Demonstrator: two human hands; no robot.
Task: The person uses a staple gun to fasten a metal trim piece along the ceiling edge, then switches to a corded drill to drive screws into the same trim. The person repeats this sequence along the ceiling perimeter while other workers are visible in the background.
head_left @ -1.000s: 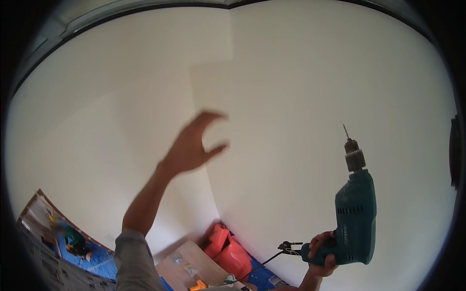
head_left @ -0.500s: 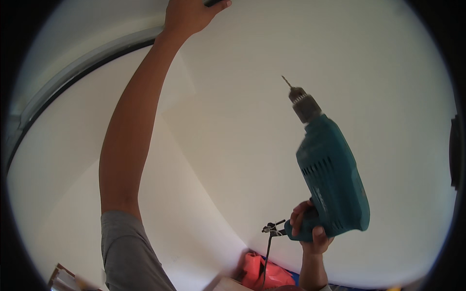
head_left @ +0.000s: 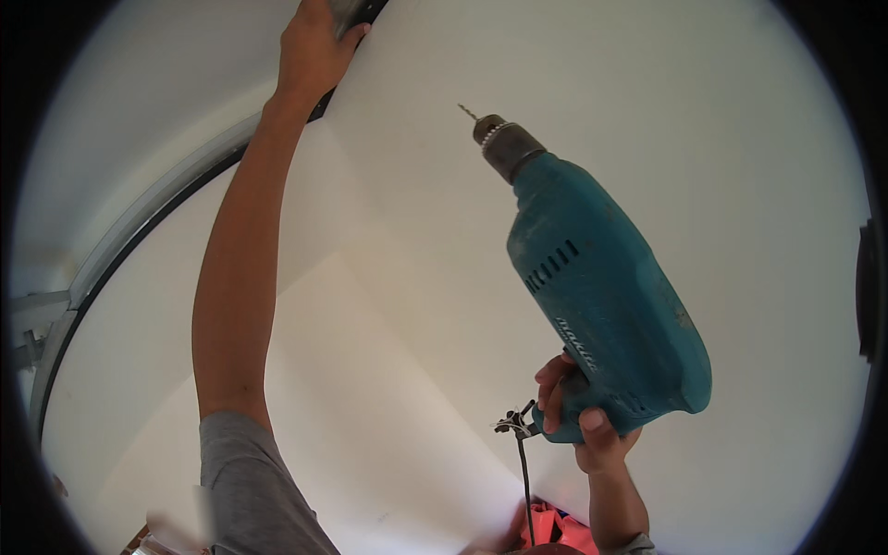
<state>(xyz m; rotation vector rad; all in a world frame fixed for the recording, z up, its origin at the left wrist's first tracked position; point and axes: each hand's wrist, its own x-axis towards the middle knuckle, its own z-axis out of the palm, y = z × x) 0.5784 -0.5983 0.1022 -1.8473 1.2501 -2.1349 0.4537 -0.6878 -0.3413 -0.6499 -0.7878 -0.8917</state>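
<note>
My right hand (head_left: 599, 435) is wrapped round the handle of a teal power drill (head_left: 615, 287), lower right of the middle. The drill tilts up and left, and a thin bit (head_left: 467, 112) sticks out of its metal chuck (head_left: 511, 150). Below the grip, a chuck key (head_left: 511, 424) is tied to the dark cord (head_left: 527, 495). High on the left, my left hand (head_left: 313, 51) grips a dark metal strip (head_left: 324, 104) against the wall, thumb along its edge. Some of its fingers are hidden or cut off by the frame. The bit is apart from the strip.
A pale wall (head_left: 721, 166) fills most of the view and meets another surface in a corner. A curved grey rail with a dark edge (head_left: 153, 199) runs down the left. Red material (head_left: 564, 532) lies low behind the cord. A dark object (head_left: 867, 291) sits at the right rim.
The drill in my right hand has moved left and up, closer to the strip, and tilts further left. In view, my left hand sits lower and further left, showing more of the strip.
</note>
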